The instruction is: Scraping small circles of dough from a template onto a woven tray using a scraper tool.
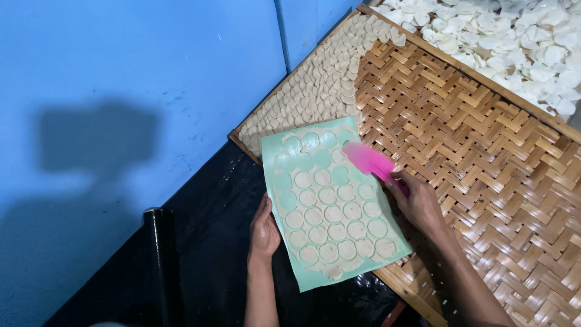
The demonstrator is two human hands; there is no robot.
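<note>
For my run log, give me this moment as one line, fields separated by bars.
left hand: holds green sheet edge | right hand: pink scraper on sheet | dough discs: many on sheet | woven tray: discs stacked at corner

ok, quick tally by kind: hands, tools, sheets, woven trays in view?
Hands: 2, left hand on the sheet's edge, right hand gripping the pink scraper
Pink scraper: 1
Green sheet with dough rounds: 1
Woven bamboo tray: 1
Total: 5
</note>
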